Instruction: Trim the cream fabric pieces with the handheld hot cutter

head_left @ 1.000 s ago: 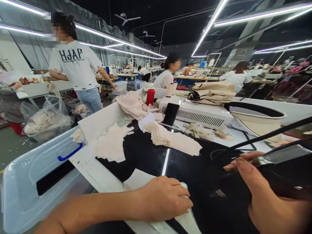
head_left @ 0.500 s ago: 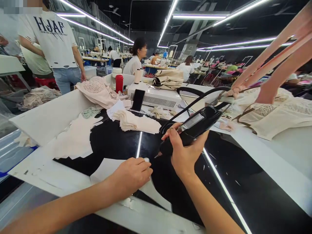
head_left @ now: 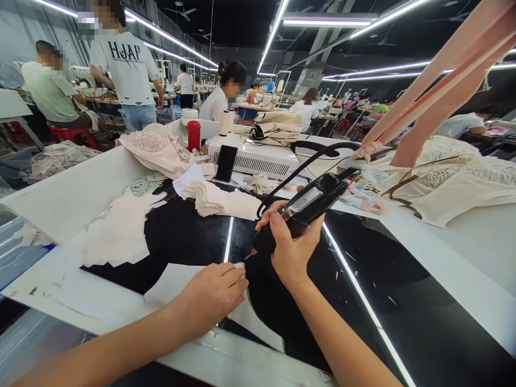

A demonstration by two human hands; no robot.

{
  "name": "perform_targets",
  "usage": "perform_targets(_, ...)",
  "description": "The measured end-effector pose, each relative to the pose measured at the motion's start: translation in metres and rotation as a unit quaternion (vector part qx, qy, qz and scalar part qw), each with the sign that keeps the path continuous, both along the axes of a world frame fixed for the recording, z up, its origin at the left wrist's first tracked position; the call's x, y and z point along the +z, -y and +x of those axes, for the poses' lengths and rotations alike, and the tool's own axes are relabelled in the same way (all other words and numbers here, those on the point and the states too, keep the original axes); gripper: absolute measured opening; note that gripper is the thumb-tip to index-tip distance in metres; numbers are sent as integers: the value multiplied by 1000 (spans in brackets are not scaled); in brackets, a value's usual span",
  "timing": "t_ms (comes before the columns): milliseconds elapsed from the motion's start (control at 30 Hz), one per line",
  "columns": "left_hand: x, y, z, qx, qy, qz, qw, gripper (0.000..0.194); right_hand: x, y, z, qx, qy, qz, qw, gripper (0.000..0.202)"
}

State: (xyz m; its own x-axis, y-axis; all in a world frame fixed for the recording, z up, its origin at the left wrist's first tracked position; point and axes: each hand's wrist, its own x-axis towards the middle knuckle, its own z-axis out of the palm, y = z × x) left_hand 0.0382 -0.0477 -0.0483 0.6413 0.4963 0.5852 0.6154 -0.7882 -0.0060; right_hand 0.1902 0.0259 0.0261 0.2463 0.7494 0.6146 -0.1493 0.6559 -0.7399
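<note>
**Black corded hand tool slants toward the left hand**

The right hand has its fingers wrapped around the tool's body, thumb beside the silvery metal plate. The left hand lies palm-down, fingers bent and close together, over a flat white sheet on the near side of the glossy black tabletop panel.

The tool's long axis runs from near left to far right, its narrow tip just beyond the left fingertips. The sheet's edge shows again to the near right of that hand. Farther off lies a stack of pale pink fabric pieces.

A small pale-grey object peeks out at the left fingertips, mostly hidden; I cannot tell whether they grip it, or whether the tool's tip touches anything. Both forearms are cut off by the frame.
</note>
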Motion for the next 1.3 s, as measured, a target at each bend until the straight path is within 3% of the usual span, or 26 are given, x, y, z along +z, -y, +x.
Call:
perform_targets(367, 1, 0, 2, 3, 23, 32, 999, 27, 1, 3, 1, 7, 4, 4, 1000, 34)
perform_targets(767, -3, 0, 1, 3, 6, 18, 1000, 16, 1, 7, -1, 23, 2, 14, 1000, 34)
perform_targets(1300, -5, 1, 0, 6, 2, 4, 1000, 19, 1, 8, -2, 12, 8, 9, 1000, 32)
